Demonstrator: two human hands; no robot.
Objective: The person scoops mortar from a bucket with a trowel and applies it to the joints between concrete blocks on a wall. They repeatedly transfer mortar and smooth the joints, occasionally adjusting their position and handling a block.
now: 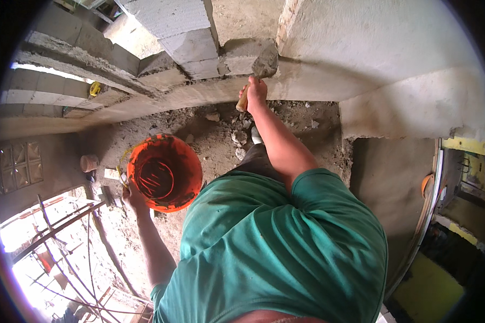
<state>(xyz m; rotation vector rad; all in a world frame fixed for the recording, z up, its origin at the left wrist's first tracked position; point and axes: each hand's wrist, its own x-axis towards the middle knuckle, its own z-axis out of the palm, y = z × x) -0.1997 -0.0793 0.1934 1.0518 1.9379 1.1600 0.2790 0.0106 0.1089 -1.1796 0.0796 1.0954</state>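
Observation:
My right hand (256, 92) is closed round the wooden handle of a trowel (265, 63). The trowel's grey, mortar-smeared blade points away from me, over the ledge of the low wall (237, 90) by the concrete blocks. At my left side, my left hand (133, 196) grips an orange bucket (191, 171) at its near left edge; some of the fingers are hidden. The bucket tilts so its inside shows, with dark mortar smears on the walls and bottom. A thin yellowish handle curves along its left side.
Grey blocks (186, 46) stand on the wall ahead, with a yellow tape measure (95, 89) further left. Stones and rubble (239, 137) lie on the dirt floor by my feet. A plastered wall (393, 48) rises at right. Rods and poles (59, 231) cross at lower left.

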